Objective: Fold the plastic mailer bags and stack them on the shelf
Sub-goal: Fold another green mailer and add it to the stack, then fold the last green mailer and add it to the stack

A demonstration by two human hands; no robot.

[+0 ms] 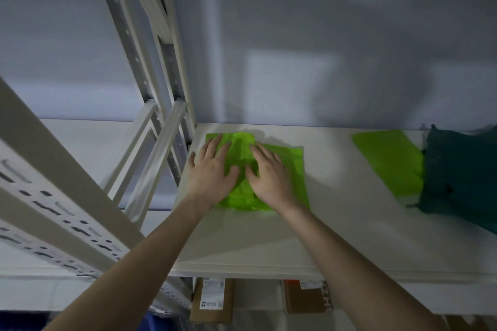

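Cardboard boxes (pixel 212 301) sit on the level below the shelf's front edge, closest to view. Above them, two bare forearms reach across the white shelf (pixel 269 244) toward its back left corner. Both hands lie flat with straight fingers, grasping nothing: the left hand (pixel 212 169) presses the left part of the bright green mailer bag (pixel 295 166), the right hand (pixel 269 172) presses its middle, thumbs nearly touching. Bag surface shows beyond the fingertips and to the right. Another green bag (pixel 390 161) lies toward the right end, beside dark green bags (pixel 462 174).
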